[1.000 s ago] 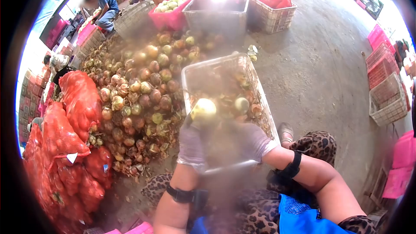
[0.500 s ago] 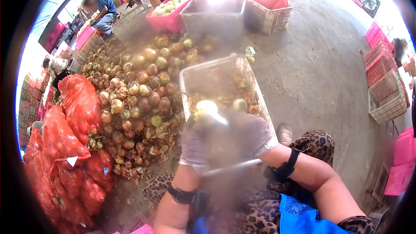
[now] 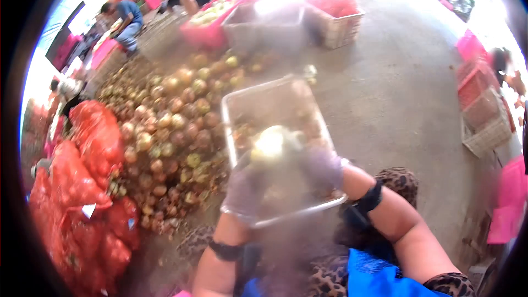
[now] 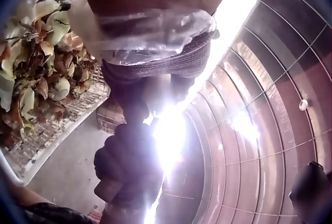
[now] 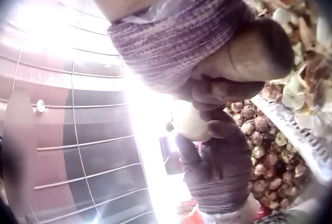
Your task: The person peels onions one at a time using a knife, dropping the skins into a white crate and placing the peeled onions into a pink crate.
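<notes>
A pale peeled onion (image 5: 189, 123) is gripped in my gloved left hand (image 5: 218, 167), fingers and thumb round it. In the head view the onion (image 3: 272, 142) is glaring bright over the white crate (image 3: 258, 222). Close against it is my right hand (image 5: 228, 63), with its fingers curled and thumb laid along them. What the right fingers close round is hidden; a thin bright blade-like strip showed there half a second ago. Both hands (image 4: 129, 156) wear knitted gloves with plastic at the cuffs. Onion skins (image 4: 57, 63) lie in the crate.
A large heap of unpeeled onions (image 3: 170, 115) spreads at the left, beside full red mesh sacks (image 3: 82, 165). Ahead stand a pink tub of pale onions (image 3: 209, 22) and a grey crate (image 3: 264, 30). People sit working at the far left.
The onion has moved slightly right and nearer the right hand. The bright strip beside it no longer shows. The head view has shifted a little, with everything around sliding slightly left.
</notes>
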Motion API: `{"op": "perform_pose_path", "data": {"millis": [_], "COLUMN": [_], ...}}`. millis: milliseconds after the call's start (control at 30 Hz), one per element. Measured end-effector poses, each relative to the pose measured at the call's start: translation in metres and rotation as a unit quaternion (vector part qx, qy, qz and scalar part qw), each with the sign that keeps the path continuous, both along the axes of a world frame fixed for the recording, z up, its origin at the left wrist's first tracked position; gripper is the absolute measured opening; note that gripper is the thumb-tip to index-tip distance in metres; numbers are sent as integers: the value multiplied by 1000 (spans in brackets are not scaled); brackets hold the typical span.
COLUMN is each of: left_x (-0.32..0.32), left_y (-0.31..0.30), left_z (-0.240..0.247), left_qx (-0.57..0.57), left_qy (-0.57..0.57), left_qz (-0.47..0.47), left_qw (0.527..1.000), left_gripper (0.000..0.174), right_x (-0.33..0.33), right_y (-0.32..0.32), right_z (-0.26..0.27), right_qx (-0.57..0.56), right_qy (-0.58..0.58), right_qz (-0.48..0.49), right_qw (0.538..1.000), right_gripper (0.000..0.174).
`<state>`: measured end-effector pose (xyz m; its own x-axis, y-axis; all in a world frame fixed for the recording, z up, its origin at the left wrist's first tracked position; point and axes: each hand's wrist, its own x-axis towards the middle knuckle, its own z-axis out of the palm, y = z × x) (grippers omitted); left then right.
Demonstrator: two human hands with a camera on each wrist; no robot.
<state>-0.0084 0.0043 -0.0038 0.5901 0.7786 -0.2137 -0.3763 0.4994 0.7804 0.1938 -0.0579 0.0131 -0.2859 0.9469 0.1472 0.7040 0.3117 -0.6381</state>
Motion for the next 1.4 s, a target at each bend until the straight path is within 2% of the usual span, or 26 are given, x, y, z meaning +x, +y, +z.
{"op": "perform_pose_path", "data": {"millis": [33,67,100,133,167,233,267,300,333,367,467,533,567,667,700,733,800,900,1033,1133,1167,1233,1300,1333,1367,1400], "left_x": [1,-1,2,12,23,23,22,25,26,24,15,18,21,25,29,26,27,22,27,19,12,3,4,3,3,6], "left_y": [-2,4,4,-4,-11,-10,-5,-15,-24,-27,-16,-20,-22,-23,-16,-17,-14,-15,-26,-21,-13,16,18,15,12,8], "left_z": [0,-4,-2,11,24,22,19,37,48,36,9,22,29,33,24,17,9,8,33,13,-3,-59,-62,-59,-55,-48], "left_qx": [-57,-57,-58,-45,-32,58,115,155,193,253,290,294,296,84,20,8,4,-6,17,197,210,41,-40,-36,-32,-1], "left_qy": [-18,-60,-39,-31,-23,-24,-28,81,189,175,179,228,251,116,141,171,158,102,116,166,200,31,-55,-55,-55,-66], "left_qz": [16,-27,-31,-4,24,-32,-53,-51,-39,-22,-12,-35,-46,-60,-69,-65,-55,-42,-10,-52,-59,-61,-60,-60,-59,-58], "left_qw": [998,996,997,998,999,998,992,983,962,951,940,928,921,988,987,983,986,994,993,965,955,997,996,996,996,996], "left_gripper": [40,40,40,38,36,39,39,49,63,59,54,51,49,48,48,47,50,54,48,46,46,47,51,55,59,61], "right_x": [5,5,4,-4,-14,-16,-13,-17,-13,-12,-19,-19,-16,-16,-20,-26,-32,-31,-26,-30,-33,-35,-31,-31,-31,-33], "right_y": [-3,-7,-14,-18,-18,5,1,11,-4,-7,-2,-13,-17,-24,-27,-30,-30,-34,-36,-33,-28,-24,-22,-21,-19,-15], "right_z": [-8,6,28,45,62,6,17,-8,16,21,13,25,37,39,47,46,31,36,47,43,32,25,22,21,22,12], "right_qx": [65,-2,-128,-250,-312,-246,-261,-222,-283,-284,-241,-178,-194,-156,-150,-107,-73,-57,-71,-69,-65,-82,-102,-113,-124,-122], "right_qy": [5,77,199,332,404,475,454,407,454,435,409,386,337,288,251,209,210,242,249,312,336,403,433,448,442,483], "right_qz": [-5,-30,-88,-173,-249,-216,-234,-251,-249,-252,-261,-274,-286,-257,-253,-227,-209,-214,-217,-237,-248,-249,-245,-242,-247,-245], "right_qw": [998,997,968,893,823,817,819,850,807,816,841,863,876,909,922,945,952,945,941,917,906,877,862,853,853,831], "right_gripper": [24,22,22,21,22,32,32,34,36,37,45,48,47,38,34,32,29,28,30,34,34,36,51,58,56,54]}}
